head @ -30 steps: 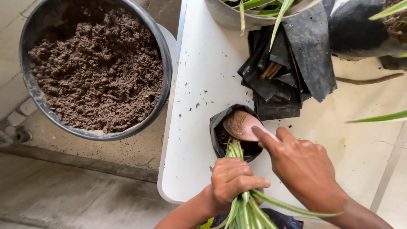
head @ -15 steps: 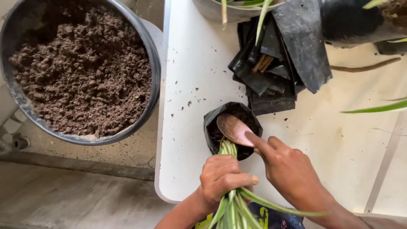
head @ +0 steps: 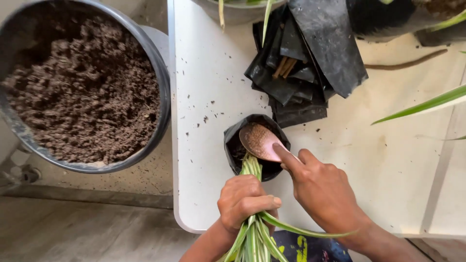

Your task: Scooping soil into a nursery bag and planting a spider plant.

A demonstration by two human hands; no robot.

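— Far left of the frame?
— A big grey tub (head: 162, 92), nearly full of dark crumbly soil (head: 82, 97), filling the upper left. Standing off the table, just beside its left edge. Bare concrete floor (head: 73, 233) below it.

— Next along?
— A white table (head: 204, 73), edge running top to bottom left of centre. Specks of soil scattered over it.

— At the centre?
— A small black bag (head: 232, 141), mouth open, standing on the table. Some soil inside, in shadow. Green plant (head: 251, 167) set in at the bag's lower rim, leaves trailing down to the bottom edge.

— Left hand?
— Left hand (head: 242, 199), lower centre, just below the bag. Closed in a fist round the bunched leaves, thumb laid across the front. Gripping firmly.

— And inside the bag?
— A brownish spoon (head: 257, 140), bowl over the bag's mouth, dusted with soil.

— Right hand?
— Right hand (head: 325, 191), right of the left one, curled round the spoon's handle. Forefinger stretched along it toward the bowl, other fingers folded. Handle itself hidden under the hand.

— Above that?
— A heap of empty black bags (head: 310, 73), upper centre, flat and folded, a few brown sticks (head: 284, 67) poking out among them.

— Far right?
— One long green leaf (head: 427, 103) reaching in from the right edge. Another dark pot (head: 383, 19), partly cut off, at the top right.
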